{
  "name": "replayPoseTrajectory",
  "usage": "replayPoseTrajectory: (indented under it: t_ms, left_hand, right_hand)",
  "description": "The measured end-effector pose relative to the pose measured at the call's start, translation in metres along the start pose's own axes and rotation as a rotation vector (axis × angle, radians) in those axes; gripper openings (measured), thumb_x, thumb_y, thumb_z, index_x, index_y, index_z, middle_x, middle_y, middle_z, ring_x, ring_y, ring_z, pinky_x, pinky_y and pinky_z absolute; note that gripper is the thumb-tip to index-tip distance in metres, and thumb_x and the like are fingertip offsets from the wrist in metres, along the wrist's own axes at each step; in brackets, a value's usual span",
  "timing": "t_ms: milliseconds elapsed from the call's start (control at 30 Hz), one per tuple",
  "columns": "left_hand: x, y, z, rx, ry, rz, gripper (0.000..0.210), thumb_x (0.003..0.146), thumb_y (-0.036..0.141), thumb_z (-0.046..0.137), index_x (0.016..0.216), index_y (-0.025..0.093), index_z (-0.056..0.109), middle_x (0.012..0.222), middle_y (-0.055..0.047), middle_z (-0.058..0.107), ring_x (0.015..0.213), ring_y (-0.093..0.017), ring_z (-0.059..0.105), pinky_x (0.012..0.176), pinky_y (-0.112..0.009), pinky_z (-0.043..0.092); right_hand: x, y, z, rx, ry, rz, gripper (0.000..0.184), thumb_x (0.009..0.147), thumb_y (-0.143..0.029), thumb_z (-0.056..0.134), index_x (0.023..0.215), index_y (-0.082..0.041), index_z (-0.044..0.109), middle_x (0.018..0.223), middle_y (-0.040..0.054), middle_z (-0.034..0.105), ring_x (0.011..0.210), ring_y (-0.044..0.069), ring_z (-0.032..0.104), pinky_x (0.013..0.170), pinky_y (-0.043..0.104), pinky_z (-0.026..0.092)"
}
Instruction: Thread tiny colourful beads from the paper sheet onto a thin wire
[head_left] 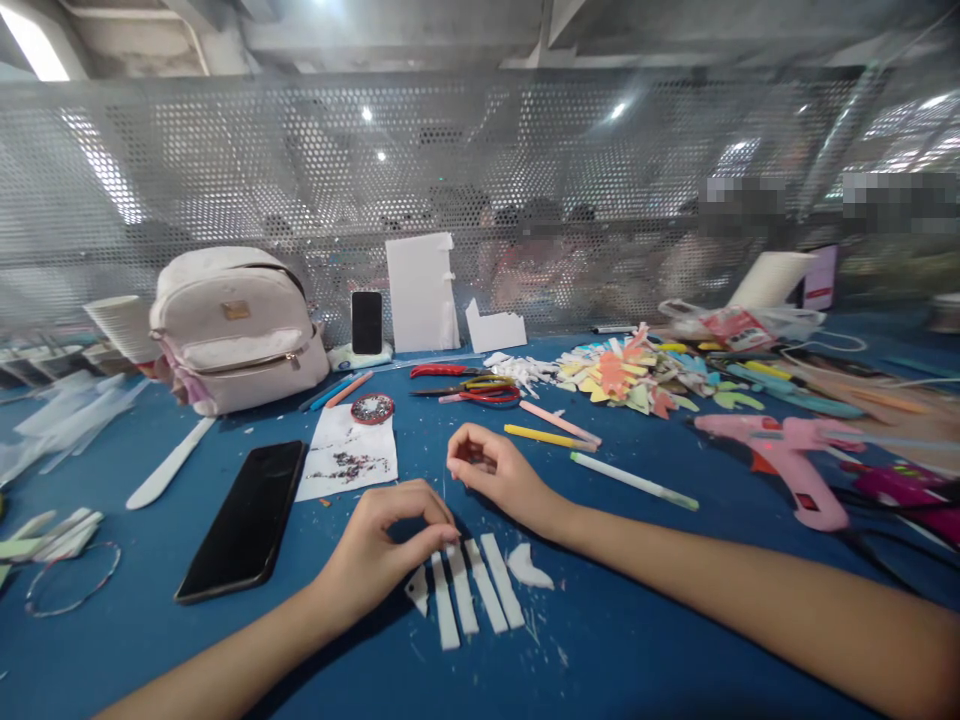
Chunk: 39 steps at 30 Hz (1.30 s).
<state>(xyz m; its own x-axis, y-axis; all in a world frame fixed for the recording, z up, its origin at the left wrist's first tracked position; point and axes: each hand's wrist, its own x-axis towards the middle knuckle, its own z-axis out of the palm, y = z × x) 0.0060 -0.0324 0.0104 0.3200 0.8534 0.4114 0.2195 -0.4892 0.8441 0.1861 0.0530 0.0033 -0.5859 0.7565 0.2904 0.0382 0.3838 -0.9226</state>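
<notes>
My left hand (394, 535) is closed, thumb and index finger pinched together at the upper ends of the white strips (487, 588). Anything small between those fingertips cannot be made out. Several such strips lie side by side on the blue table (615, 620). To their left is a small white pointed piece (417, 592) with a dark dot, partly under my left hand. A white curved, notched piece (529, 568) rests to their right. Just beyond the strips, my right hand (504, 478) has its fingers curled in toward the thumb; what they hold, if anything, is hidden.
A black phone (241, 525) and a white sheet with dark specks (319, 455) lie left. Markers (634, 480), scissors (487, 388) and paper scraps (626, 370) sit beyond my hands. At right lies a pink glue gun (787, 460). A pale backpack (238, 335) stands behind.
</notes>
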Motion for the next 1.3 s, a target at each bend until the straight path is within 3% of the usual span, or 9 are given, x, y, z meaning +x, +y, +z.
replayPoseTrajectory:
  t_ms: [267,433,567,733,967,1167,1300]
  left_hand:
    - [0.0011,-0.0028,0.0009,0.041,0.009,-0.069,0.027,0.09,0.024,0.062,0.065,0.017,0.066,0.067,-0.002,0.068,0.065,-0.014,0.061,0.068,-0.023,0.045]
    - [0.0036,-0.0057,0.0019,0.089,0.073,-0.218,0.03,0.089,0.028,0.059,0.062,0.017,0.063,0.063,-0.001,0.066,0.062,-0.015,0.061,0.064,-0.024,0.046]
    - [0.0059,-0.0079,0.0014,0.074,0.109,-0.235,0.032,0.089,0.03,0.057,0.061,0.017,0.061,0.06,-0.001,0.064,0.059,-0.014,0.059,0.06,-0.023,0.046]
    - [0.0054,-0.0087,0.0001,0.068,0.109,-0.215,0.032,0.089,0.031,0.057,0.061,0.017,0.062,0.06,0.0,0.064,0.058,-0.014,0.058,0.06,-0.023,0.045]
    - [0.0036,-0.0045,-0.0003,0.061,0.138,-0.173,0.031,0.09,0.029,0.057,0.061,0.017,0.06,0.061,0.0,0.062,0.061,-0.014,0.057,0.063,-0.023,0.044]
    - [0.0028,-0.0045,-0.0019,0.019,0.212,-0.117,0.026,0.089,0.023,0.058,0.064,0.017,0.06,0.063,0.0,0.062,0.062,-0.013,0.057,0.063,-0.024,0.044]
    - [0.0035,-0.0047,-0.0026,0.003,0.225,-0.112,0.026,0.089,0.022,0.058,0.063,0.018,0.06,0.065,0.0,0.062,0.063,-0.014,0.057,0.062,-0.024,0.044]
  right_hand:
    - [0.0003,-0.004,0.0011,0.215,0.073,0.096,0.021,0.085,-0.035,0.063,0.085,-0.019,0.049,0.078,-0.0008,0.057,0.065,0.011,0.05,0.055,0.023,0.036]
    - [0.0031,-0.0013,-0.0028,0.59,-0.076,0.199,0.028,0.082,-0.036,0.067,0.087,-0.019,0.046,0.087,0.0051,0.065,0.067,0.012,0.055,0.051,0.02,0.032]
    - [0.004,0.0022,-0.0042,0.68,-0.181,0.261,0.026,0.083,-0.035,0.064,0.087,-0.02,0.042,0.07,-0.0006,0.061,0.053,0.009,0.047,0.047,0.02,0.026]
    - [0.0001,0.0041,0.0004,0.542,-0.286,0.159,0.027,0.088,-0.04,0.062,0.09,-0.02,0.044,0.056,-0.01,0.039,0.047,0.007,0.032,0.047,0.02,0.025]
    - [-0.0039,-0.0001,0.0025,0.173,-0.337,0.087,0.036,0.089,-0.048,0.063,0.102,-0.015,0.055,0.065,-0.0069,0.042,0.056,0.008,0.034,0.055,0.021,0.027]
    - [-0.0034,0.001,0.0035,0.06,-0.322,0.063,0.034,0.085,-0.048,0.067,0.085,-0.015,0.06,0.066,-0.0049,0.044,0.059,0.009,0.034,0.056,0.022,0.028]
    - [0.0002,0.0006,0.0008,0.101,-0.268,0.064,0.037,0.081,-0.049,0.072,0.08,-0.014,0.06,0.067,-0.0043,0.046,0.061,0.009,0.037,0.058,0.023,0.029]
